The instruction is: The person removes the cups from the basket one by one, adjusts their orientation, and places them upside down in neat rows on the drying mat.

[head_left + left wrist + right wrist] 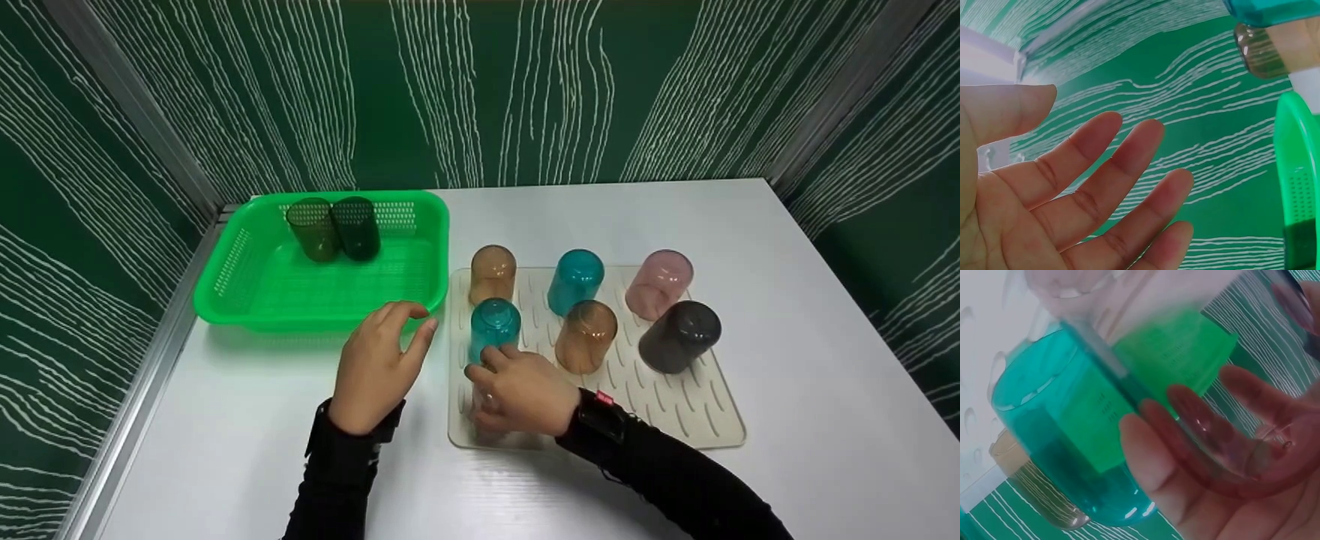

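A see-through pink cup (1157,320) stands mouth down at the front left of the drying mat (645,409). My right hand (525,390) grips it, fingers curled round its side and base; the hand covers most of it in the head view. Just behind those fingers is a teal cup (495,326), upside down as well. My left hand (381,364) hovers in front of the green basket (322,319), palm empty and fingers (1129,154) loosely bent and spread. Two dark cups, one olive-brown (313,232) and one near black (357,231), lean inside the basket's back.
More upturned cups stand on the mat: amber at the back left (493,274) and middle (587,337), teal (576,281) at the back, pink (660,283) at the back right, dark grey (680,337) at the right. White table (810,360) surrounds the mat; green patterned walls enclose it.
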